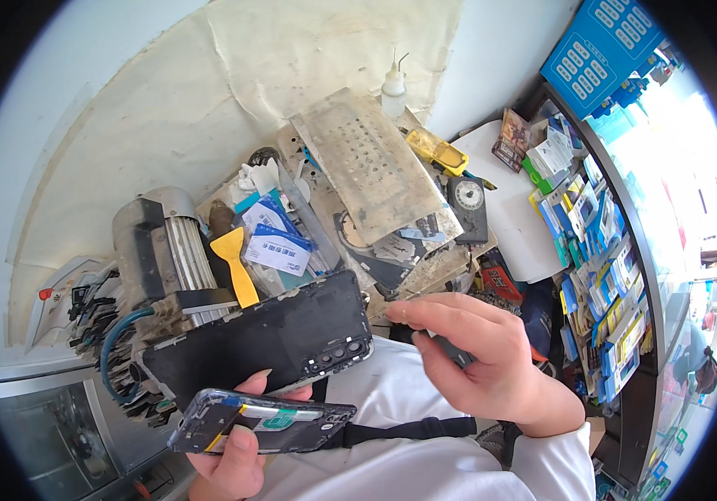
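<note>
My left hand (237, 455) grips an opened smartphone (292, 427), its thumb over the near edge. A yellow strip and a teal-marked battery show in the phone's black inside. Just beyond it, a black phone back cover (250, 338) with a row of camera holes stands tilted. Left fingertips show between cover and phone; whether they also hold the cover I cannot tell. To the right of the cover is my right hand (479, 359), apart from it, with its fingers bent and closed. A dark grey piece shows under those fingers, mostly hidden.
A grey motor-like machine (162, 250) with a blue hose stands at the left, beside stacked phone parts (100, 321). A yellow scraper (234, 265) and white-blue cards (278, 250) lie ahead. A stained metal plate (375, 167) covers the bench. Packets (596, 250) fill the right side.
</note>
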The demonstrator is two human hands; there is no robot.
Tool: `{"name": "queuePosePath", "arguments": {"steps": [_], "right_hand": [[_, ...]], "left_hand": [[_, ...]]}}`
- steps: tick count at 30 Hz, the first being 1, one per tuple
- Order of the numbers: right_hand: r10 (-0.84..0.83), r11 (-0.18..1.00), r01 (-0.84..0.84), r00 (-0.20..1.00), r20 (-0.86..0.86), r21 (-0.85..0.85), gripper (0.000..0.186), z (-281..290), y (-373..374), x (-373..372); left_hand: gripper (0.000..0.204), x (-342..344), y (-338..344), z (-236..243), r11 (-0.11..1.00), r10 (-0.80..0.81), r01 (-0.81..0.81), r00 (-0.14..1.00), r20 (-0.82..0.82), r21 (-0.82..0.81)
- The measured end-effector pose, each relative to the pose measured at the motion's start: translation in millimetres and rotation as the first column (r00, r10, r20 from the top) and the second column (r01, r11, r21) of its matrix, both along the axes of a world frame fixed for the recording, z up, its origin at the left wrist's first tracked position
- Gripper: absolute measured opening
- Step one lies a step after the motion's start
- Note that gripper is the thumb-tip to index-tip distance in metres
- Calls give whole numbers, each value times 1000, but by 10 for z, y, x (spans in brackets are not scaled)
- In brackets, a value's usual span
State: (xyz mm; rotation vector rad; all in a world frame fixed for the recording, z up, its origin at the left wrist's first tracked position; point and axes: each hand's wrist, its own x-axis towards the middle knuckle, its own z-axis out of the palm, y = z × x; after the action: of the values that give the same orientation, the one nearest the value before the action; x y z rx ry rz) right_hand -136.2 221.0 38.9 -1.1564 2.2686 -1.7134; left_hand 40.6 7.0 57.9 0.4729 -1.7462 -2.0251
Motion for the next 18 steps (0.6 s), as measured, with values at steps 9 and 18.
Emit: {"name": "queuePosePath", "arguments": {"steps": [9, 18], "right_hand": [[-19, 986, 97, 873, -486, 135, 25, -116, -193, 21], [-99, 993, 112, 963, -250, 37, 26, -68, -40, -147]], "left_hand": [[52, 8, 18, -10, 998, -46, 48, 998, 53, -38], [51, 19, -31, -11, 1000, 22, -22, 999, 37, 8]]}}
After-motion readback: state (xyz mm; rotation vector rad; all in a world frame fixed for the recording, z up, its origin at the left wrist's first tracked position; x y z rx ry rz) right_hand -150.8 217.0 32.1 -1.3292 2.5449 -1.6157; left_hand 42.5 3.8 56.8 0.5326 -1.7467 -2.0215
